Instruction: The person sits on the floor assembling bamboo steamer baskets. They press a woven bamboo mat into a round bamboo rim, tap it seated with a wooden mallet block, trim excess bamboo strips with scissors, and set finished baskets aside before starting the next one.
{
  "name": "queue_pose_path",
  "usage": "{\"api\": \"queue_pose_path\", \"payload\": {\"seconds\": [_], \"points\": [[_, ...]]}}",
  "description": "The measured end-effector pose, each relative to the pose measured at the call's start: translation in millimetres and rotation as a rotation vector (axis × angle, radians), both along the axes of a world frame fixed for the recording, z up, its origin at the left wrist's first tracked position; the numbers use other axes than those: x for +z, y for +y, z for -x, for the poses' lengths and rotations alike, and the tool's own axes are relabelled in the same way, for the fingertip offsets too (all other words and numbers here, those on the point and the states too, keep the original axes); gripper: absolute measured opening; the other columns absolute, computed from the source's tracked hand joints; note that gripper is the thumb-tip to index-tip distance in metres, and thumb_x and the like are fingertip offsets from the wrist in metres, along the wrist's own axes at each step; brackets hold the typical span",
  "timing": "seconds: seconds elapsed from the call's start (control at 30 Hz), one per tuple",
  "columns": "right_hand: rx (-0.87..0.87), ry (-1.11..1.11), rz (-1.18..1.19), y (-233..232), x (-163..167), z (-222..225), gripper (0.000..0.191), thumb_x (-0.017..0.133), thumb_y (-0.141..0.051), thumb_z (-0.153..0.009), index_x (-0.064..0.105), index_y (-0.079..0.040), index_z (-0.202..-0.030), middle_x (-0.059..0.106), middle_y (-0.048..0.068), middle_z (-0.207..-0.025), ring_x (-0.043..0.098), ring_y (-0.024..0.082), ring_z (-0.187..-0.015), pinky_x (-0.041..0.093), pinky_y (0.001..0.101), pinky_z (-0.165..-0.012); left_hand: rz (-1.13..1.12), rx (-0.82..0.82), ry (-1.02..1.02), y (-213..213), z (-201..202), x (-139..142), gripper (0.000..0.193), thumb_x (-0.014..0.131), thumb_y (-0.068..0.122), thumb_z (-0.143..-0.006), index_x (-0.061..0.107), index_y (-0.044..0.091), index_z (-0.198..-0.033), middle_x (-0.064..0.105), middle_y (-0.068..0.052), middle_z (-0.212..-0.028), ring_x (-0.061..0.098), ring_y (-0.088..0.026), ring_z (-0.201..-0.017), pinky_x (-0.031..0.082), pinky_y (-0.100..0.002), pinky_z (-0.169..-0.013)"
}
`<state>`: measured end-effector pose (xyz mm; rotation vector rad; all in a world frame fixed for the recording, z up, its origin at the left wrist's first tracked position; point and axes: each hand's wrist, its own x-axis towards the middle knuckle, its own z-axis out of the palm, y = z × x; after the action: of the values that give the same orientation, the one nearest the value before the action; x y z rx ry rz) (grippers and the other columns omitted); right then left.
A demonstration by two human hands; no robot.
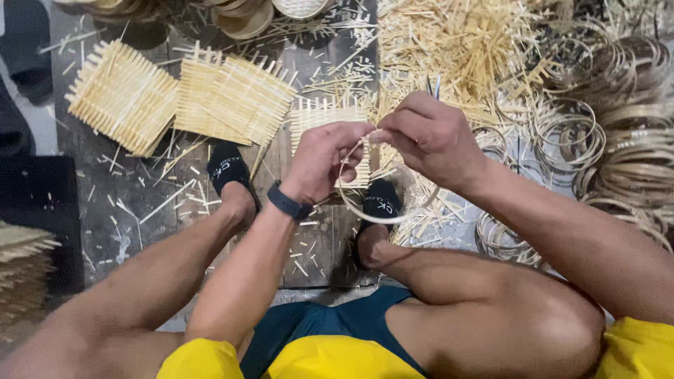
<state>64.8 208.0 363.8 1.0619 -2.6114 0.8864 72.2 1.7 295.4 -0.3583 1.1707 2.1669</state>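
Note:
A thin pale bamboo strip bent into a hoop [365, 214] hangs between my two hands above my feet. My left hand [324, 161], with a dark band on its wrist, pinches the hoop's top at its left side. My right hand [430, 137] grips the same spot from the right, fingers closed where the strip's ends meet. A small blue-tipped tool [434, 85] sticks up behind my right hand; how it is held is hidden. Under the hands lies a small woven bamboo mat [324, 116].
Two more square woven mats [123, 95] [235, 98] lie on the dark floor at upper left. A heap of loose bamboo sticks [456, 42] sits at top centre. Several finished hoops [625, 133] are piled on the right. Stacked mats [21, 274] stand at the left edge.

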Motion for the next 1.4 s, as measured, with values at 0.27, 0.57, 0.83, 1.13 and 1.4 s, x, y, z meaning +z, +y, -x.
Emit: {"api": "queue_pose_path", "payload": {"seconds": [0.27,0.57,0.83,1.13,1.4], "points": [[0.063,0.214,-0.305,-54.3,-11.1,4.9,0.015,0.075,-0.012,-0.084,0.062,-0.006,-0.086,0.055,0.005,-0.081,0.06,0.021,-0.076,0.047,0.0355,-0.054,0.117,-0.041,-0.171,-7.6,20.7,-6.2,0.072,0.04,0.088,-0.081,0.044,0.018,-0.065,0.04,0.005,-0.054,0.03,-0.008,-0.041,0.018,-0.027,-0.038],[-0.108,-0.342,-0.031,-46.5,-41.8,37.4,0.021,0.07,-0.026,-0.094,0.069,-0.007,-0.102,0.066,0.005,-0.088,0.067,0.016,-0.072,0.058,0.0284,-0.058,-0.021,0.056,-0.046,-23.7,30.6,-50.4,0.064,0.055,0.072,-0.089,0.067,0.01,-0.09,0.046,0.007,-0.06,0.033,-0.007,-0.045,0.023,-0.026,-0.042],[-0.111,-1.301,1.322,-30.9,-93.6,31.8,0.033,0.065,-0.035,-0.103,0.071,-0.003,-0.103,0.065,0.005,-0.081,0.066,0.019,-0.078,0.06,0.0346,-0.076,-0.506,0.406,-0.012,-64.3,51.3,-57.5,0.028,0.067,0.029,-0.099,0.065,0.001,-0.102,0.054,-0.001,-0.072,0.049,-0.012,-0.062,0.037,-0.026,-0.056],[-0.066,-1.494,1.328,-29.5,-137.7,28.6,0.041,0.072,-0.031,-0.109,0.063,-0.006,-0.078,0.049,-0.003,-0.064,0.034,0.008,-0.054,0.028,0.0221,-0.044,-0.096,0.193,-0.117,-58.3,56.9,-46.7,0.027,0.07,0.019,-0.094,0.057,0.015,-0.071,0.047,0.008,-0.055,0.031,-0.003,-0.041,0.02,-0.021,-0.035],[-0.496,-1.203,0.991,-23.8,-156.3,24.1,0.031,0.079,-0.029,-0.09,0.073,0.0,-0.099,0.067,0.004,-0.078,0.064,0.013,-0.065,0.056,0.0287,-0.056,-0.064,0.414,-0.222,-61.3,56.4,-92.4,0.026,0.068,0.026,-0.095,0.071,0.006,-0.08,0.04,0.007,-0.052,0.033,-0.005,-0.043,0.026,-0.021,-0.038]]}}
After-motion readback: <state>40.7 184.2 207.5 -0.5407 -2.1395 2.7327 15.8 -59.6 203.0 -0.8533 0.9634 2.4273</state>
